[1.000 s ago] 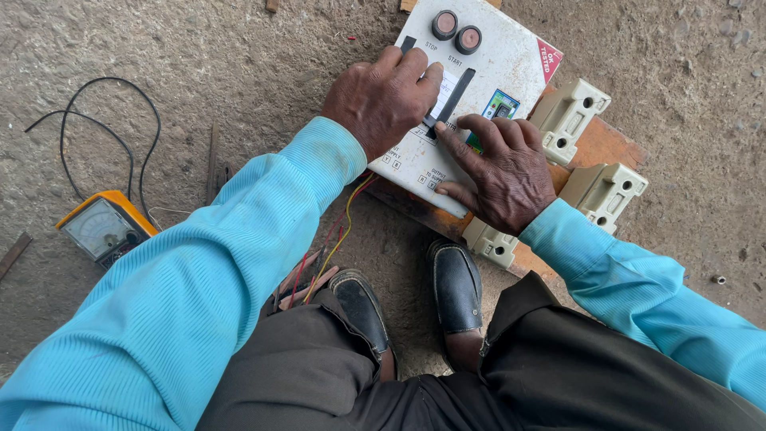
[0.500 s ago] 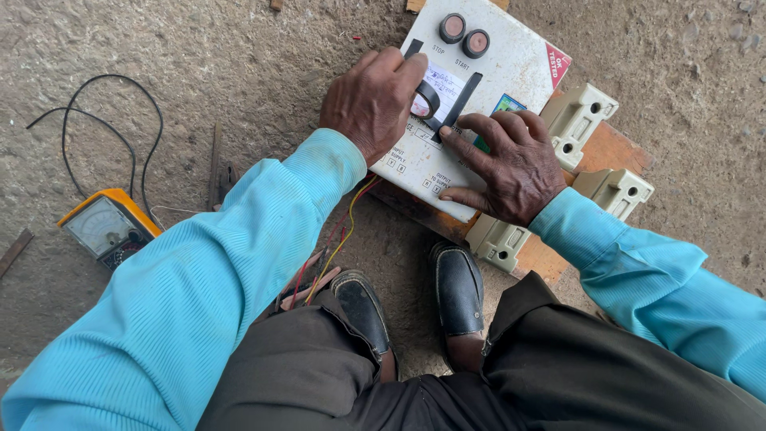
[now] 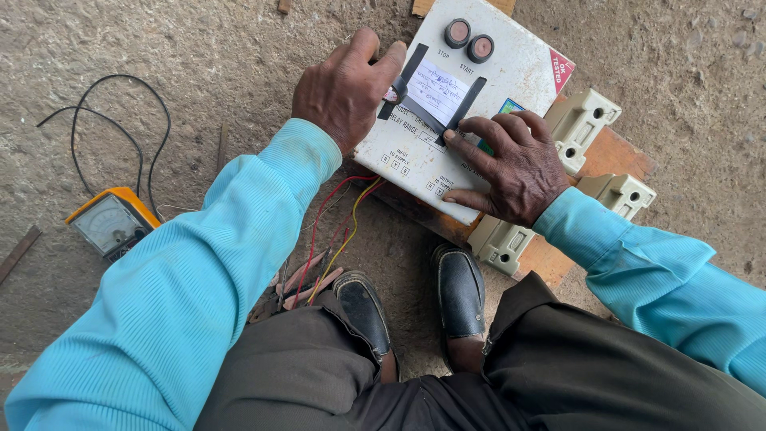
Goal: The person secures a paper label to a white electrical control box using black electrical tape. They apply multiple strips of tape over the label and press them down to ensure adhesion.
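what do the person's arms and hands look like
Both arms wear long, bright turquoise sleeves of finely ribbed cloth, with buttoned-looking cuffs at the wrists. The left hand and right hand are bare: no gloves, rings or watch show. The sleeves are loose and creased toward the elbows.

My right hand [image 3: 511,164] hides part of the box [image 3: 495,72], whose top corner leaves the frame. My sleeve [image 3: 199,271] covers where the wires [image 3: 339,231] end.

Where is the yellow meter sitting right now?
In the head view, the yellow meter lies on the concrete floor at far left, beside the person's left sleeve, with its black leads looping above it.
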